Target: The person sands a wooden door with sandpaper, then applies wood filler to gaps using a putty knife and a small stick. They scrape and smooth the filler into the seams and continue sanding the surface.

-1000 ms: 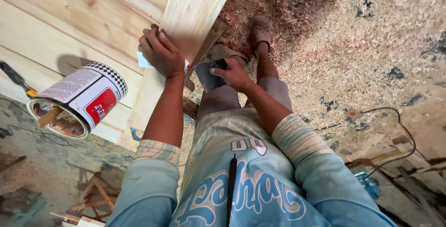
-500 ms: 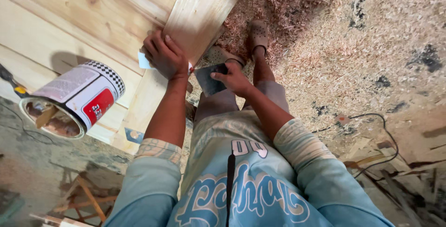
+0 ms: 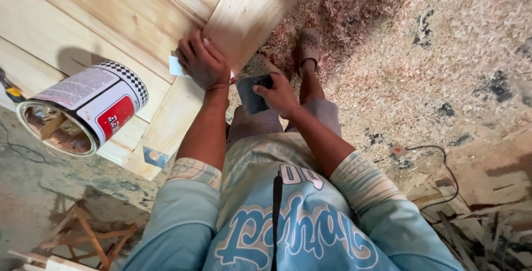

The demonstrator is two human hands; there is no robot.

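Note:
My left hand (image 3: 202, 60) presses down on a pale wooden board (image 3: 244, 16) at its near edge, with a small white scrap (image 3: 176, 67) showing under the fingers. Just right of it, my right hand (image 3: 280, 95) grips a dark flat scraper blade (image 3: 250, 95) held against the board's side edge. Both forearms reach forward from light blue sleeves. My feet in perforated clogs (image 3: 309, 44) stand on the shavings below the board.
An opened tin can (image 3: 83, 110) with a stick in it sits on the wooden panel (image 3: 83, 10) at left. Wood shavings (image 3: 432, 55) cover the floor. A black cable (image 3: 438, 154) runs at right, offcuts (image 3: 476, 226) lie lower right, a wooden frame (image 3: 88, 238) lower left.
The view has shifted slightly; my left hand stays on the board and my right hand with the scraper has barely moved along the edge.

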